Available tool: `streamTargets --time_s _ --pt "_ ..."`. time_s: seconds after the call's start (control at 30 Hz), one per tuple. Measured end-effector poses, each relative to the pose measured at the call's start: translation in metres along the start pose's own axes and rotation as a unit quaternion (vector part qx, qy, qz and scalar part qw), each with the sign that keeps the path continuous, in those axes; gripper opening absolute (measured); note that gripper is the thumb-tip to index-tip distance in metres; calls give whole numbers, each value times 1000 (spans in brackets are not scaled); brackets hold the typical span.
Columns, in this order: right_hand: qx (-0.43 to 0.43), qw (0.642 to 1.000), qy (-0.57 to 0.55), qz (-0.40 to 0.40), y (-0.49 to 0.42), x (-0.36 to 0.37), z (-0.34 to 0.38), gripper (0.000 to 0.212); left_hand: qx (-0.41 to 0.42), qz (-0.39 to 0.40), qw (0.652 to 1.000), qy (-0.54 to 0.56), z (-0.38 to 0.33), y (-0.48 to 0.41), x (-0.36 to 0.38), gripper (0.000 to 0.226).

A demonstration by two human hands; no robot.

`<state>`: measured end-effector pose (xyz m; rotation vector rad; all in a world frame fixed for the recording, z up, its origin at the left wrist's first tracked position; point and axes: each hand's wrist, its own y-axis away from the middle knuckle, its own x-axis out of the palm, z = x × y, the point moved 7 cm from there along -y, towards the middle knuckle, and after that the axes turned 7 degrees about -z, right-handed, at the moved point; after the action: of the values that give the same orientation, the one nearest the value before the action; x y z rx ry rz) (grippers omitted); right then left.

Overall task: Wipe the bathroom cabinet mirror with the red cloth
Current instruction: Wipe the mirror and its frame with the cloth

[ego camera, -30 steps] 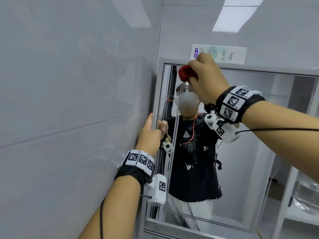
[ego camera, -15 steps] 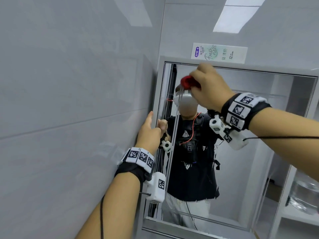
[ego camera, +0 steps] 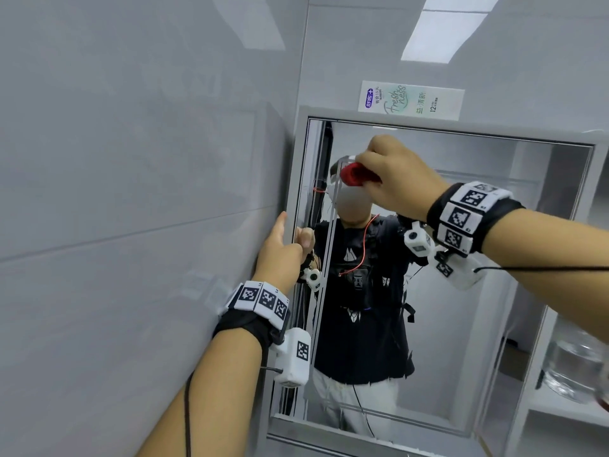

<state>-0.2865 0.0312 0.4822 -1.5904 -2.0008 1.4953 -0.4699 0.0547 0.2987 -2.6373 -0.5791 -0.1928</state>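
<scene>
two hands, right hand (ego camera: 397,179) clutching red cloth (ego camera: 353,174) on mirror (ego camera: 487,308), left hand (ego camera: 280,253) gripping mirror edge, clear jar (ego camera: 575,367) nearby

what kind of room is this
Probably a bathroom: a glossy grey tiled wall, a framed mirror mounted in the corner, and what looks like a toothpaste box resting just above it.

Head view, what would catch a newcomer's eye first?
The red cloth, bunched in the right hand, sits against the upper left of the mirror. The left hand grips the mirror's left edge, beside the grey wall. A pale printed box lies just above the mirror.
</scene>
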Motion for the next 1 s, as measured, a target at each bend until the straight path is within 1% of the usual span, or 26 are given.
streamTargets --time_s 0.03,0.17,0.2,0.27,0.37,0.4,0.47,0.57,0.6,0.67,0.77,0.8,0.83,0.93,1.0 --pt "-1 1000 9 -12 -7 -4 -5 28 8 -2 1000 -11 -2 2 0 93" --pt "86 990 24 -108 -29 -27 -32 22 -2 0 1000 -20 -9 9 2 92" --pt "94 989 24 -115 -27 -26 -31 22 -5 -1 1000 -24 -9 10 2 92" --pt "73 993 10 -88 -14 -14 -20 23 -3 -4 999 -36 -10 11 1 92" --pt "8 1000 -8 -7 8 2 -3 27 -2 -5 999 -47 -9 10 1 91" --pt "3 1000 -4 -1 6 1 -5 28 -2 -6 999 -51 -9 10 0 91" --pt "30 999 4 -37 -10 -10 -17 25 3 -5 998 -54 -10 9 1 92" --pt "97 988 10 -122 -33 -27 -31 19 7 -9 998 -61 -9 8 0 92" --pt "104 986 11 -133 -34 -27 -30 19 7 -13 998 -57 -9 8 -1 92" --pt "85 990 5 -109 -22 -18 -22 21 6 -17 999 -46 -9 8 -2 92" --pt "23 999 -10 -20 4 -2 -8 25 4 -10 999 -40 -9 9 0 92" --pt "18 1000 -5 -10 6 -2 -9 26 5 -8 999 -41 -9 10 1 92" --pt "25 999 0 -25 2 -7 -14 27 5 -6 999 -43 -11 10 2 92" --pt "84 990 17 -110 -20 -26 -35 21 1 -15 999 -40 -8 9 0 91" --pt "97 985 19 -143 -24 -30 -38 17 3 -20 999 -41 -10 9 -2 92"
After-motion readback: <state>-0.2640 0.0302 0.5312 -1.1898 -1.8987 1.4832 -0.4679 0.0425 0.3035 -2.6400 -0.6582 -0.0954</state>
